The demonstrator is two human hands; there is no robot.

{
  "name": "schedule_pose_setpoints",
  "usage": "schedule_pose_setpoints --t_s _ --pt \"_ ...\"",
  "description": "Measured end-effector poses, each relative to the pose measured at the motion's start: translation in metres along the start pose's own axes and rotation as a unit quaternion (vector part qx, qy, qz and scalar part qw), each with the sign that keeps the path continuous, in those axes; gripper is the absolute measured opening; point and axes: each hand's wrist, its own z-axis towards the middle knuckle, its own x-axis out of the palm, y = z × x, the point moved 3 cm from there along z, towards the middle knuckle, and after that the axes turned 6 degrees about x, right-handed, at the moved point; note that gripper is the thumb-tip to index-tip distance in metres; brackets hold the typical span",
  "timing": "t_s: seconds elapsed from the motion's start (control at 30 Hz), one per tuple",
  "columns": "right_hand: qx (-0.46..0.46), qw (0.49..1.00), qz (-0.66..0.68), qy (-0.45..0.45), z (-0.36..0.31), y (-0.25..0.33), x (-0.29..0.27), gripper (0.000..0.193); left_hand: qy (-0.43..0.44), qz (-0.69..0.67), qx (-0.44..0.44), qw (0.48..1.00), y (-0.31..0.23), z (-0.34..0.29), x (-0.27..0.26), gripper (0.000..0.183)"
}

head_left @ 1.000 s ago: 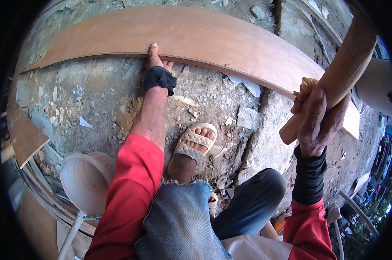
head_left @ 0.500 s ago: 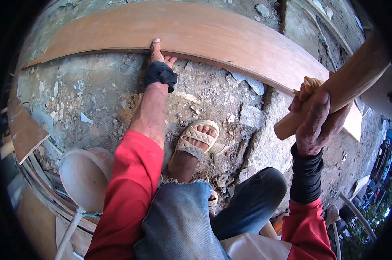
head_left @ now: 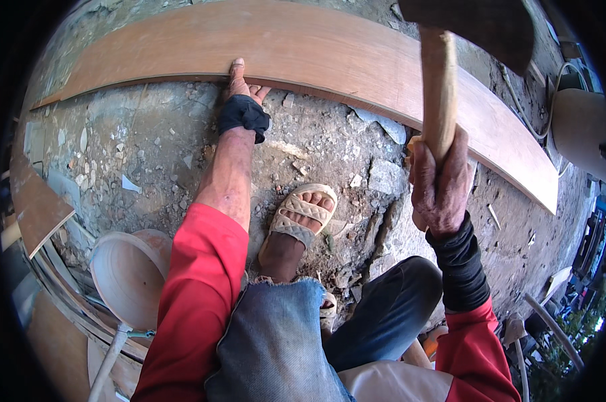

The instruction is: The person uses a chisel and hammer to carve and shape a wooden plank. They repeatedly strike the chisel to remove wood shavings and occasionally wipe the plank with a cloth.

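Note:
A long brown wooden board (head_left: pixel 316 57) stretches across the far side of the ground. My left hand (head_left: pixel 243 86) grips its near edge, thumb on top and fingers against the side and underneath. At the right, my right hand (head_left: pixel 442 184) is wrapped round the wooden handle of a hatchet (head_left: pixel 439 90). The hatchet stands raised above the board's right part, its broad dark blade cut off by the top of the view. Something small and pale shows beside the right fingers, too little of it to name.
A white bucket (head_left: pixel 125 278) stands at the left, near wood offcuts (head_left: pixel 38 208). Rubble and stones (head_left: pixel 387 177) cover the ground around my sandalled foot (head_left: pixel 303 214). A pale round container (head_left: pixel 581 127) is at the far right.
My right hand has swung the hatchet from a slanted pose to upright and moved it left, bringing the blade into view. The left hand stays on the board.

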Motion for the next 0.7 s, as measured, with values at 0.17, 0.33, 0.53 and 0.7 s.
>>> schedule_pose_setpoints --t_s 0.17,0.33,0.53,0.7 --pt "-0.026 0.993 0.091 -0.065 0.000 -0.012 0.008 0.040 -0.010 -0.002 -0.001 1.000 -0.001 -0.002 0.002 0.102" --pt "0.092 0.974 -0.089 0.186 -0.015 -0.046 0.056 0.026 0.011 0.009 0.011 1.000 0.000 -0.001 -0.002 0.110" --pt "0.250 0.911 0.141 0.297 -0.040 -0.003 0.038 0.026 0.031 0.050 -0.011 0.998 -0.005 0.000 -0.001 0.118" --pt "0.361 0.774 0.327 0.403 -0.055 0.029 0.040 0.034 0.041 0.069 -0.009 0.997 -0.015 -0.003 -0.003 0.113"
